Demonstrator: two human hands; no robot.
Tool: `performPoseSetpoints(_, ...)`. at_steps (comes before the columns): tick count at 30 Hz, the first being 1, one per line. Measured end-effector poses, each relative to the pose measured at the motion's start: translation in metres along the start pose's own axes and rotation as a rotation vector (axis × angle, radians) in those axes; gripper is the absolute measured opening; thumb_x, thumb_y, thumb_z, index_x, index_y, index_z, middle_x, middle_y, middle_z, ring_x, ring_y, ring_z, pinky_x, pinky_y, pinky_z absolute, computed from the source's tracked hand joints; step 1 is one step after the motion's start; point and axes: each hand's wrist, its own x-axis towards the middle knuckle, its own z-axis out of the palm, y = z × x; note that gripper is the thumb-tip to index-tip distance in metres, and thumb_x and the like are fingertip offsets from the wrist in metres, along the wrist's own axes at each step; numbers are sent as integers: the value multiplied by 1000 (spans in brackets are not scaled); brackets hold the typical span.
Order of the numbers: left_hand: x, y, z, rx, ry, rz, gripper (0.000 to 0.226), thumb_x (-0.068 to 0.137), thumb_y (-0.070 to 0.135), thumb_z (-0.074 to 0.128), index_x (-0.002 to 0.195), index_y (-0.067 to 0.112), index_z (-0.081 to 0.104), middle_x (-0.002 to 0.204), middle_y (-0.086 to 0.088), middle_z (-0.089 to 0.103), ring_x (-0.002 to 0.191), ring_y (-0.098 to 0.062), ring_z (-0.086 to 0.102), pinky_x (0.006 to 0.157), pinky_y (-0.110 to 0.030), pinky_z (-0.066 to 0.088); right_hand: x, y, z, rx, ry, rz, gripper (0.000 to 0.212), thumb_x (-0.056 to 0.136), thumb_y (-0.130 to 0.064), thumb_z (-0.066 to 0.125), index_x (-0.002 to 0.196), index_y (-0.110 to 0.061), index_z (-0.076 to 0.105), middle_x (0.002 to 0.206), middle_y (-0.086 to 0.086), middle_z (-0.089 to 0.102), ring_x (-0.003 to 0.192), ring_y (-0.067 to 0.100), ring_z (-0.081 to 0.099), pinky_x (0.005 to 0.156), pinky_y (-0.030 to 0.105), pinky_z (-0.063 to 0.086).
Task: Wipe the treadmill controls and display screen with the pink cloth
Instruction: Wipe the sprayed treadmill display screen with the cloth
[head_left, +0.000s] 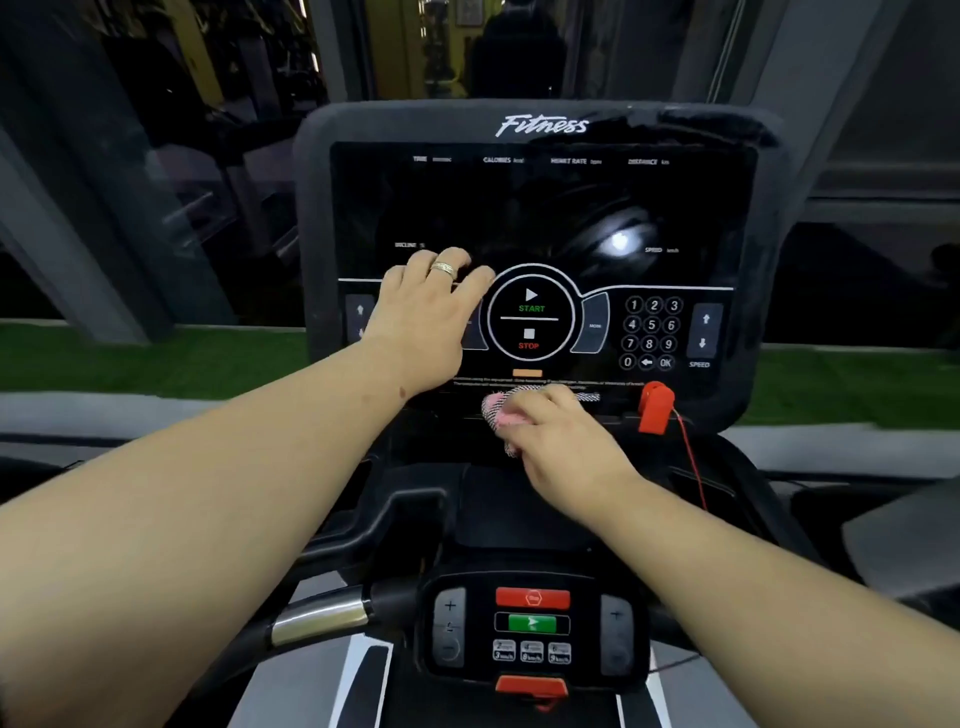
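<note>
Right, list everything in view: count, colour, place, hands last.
dark treadmill display screen: one, black, upper console
round start/stop control: one, black, console centre
number keypad: one, white digits, right of it
red plastic safety key: one, console lower right
lower handlebar button panel: one, black, bottom centre
pink cloth: one, console lower edge
left hand: open, resting on controls
right hand: grip on cloth

Cloth (500, 411) below START/STOP dial (531, 319), clip (655, 408) right.
</note>
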Motion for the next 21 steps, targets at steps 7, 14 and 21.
performPoseSetpoints(7,-13,11,13,-43,-71,91,64,79,13,64,140,24,47,138,-5,46,115,-31,46,90,-43,41,-18,47,-29,-160,-21,399,15,86,-9,69,98,-16,74,109,2,63,90,35,51,72,46,56)
performPoseSetpoints(14,-26,-18,10,-37,-95,5,64,70,-4,64,127,22,52,122,-5,50,100,-30,48,76,-42,43,21,-8,3,134,-20,246,39,87,4,60,118,-18,69,128,-1,58,105,30,49,89,37,50)
performPoseSetpoints(21,-39,-62,10,-23,-94,-68,69,75,-5,66,135,24,50,129,-6,52,108,-33,52,80,-45,50,63,-34,11,194,12,6,33,89,3,57,112,-17,68,130,-3,57,109,27,46,89,42,53)
